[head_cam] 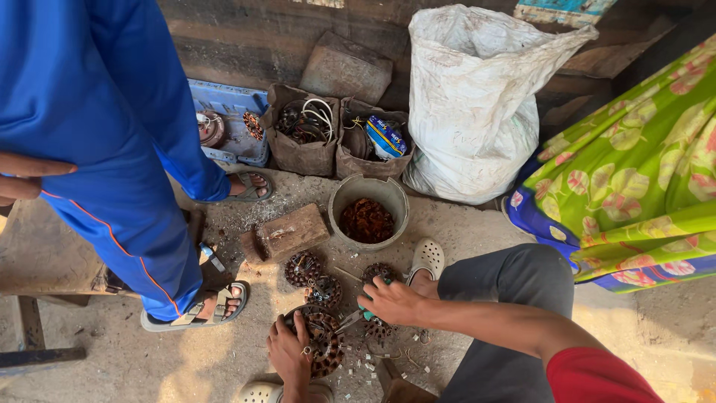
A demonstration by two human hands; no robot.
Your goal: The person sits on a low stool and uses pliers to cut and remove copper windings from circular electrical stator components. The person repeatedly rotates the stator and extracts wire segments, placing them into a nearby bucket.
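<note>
On the dusty floor (149, 366), the left hand (289, 351) presses down on a round motor stator (322, 345), fingers closed over its rim. The right hand (391, 302) grips green-handled pliers (356, 317) at the winding. Loose stators (303, 269) lie just beside it — a slip of the pliers could nick the bracing fingers, and another person's sandalled foot (212, 304) stands near.
</note>
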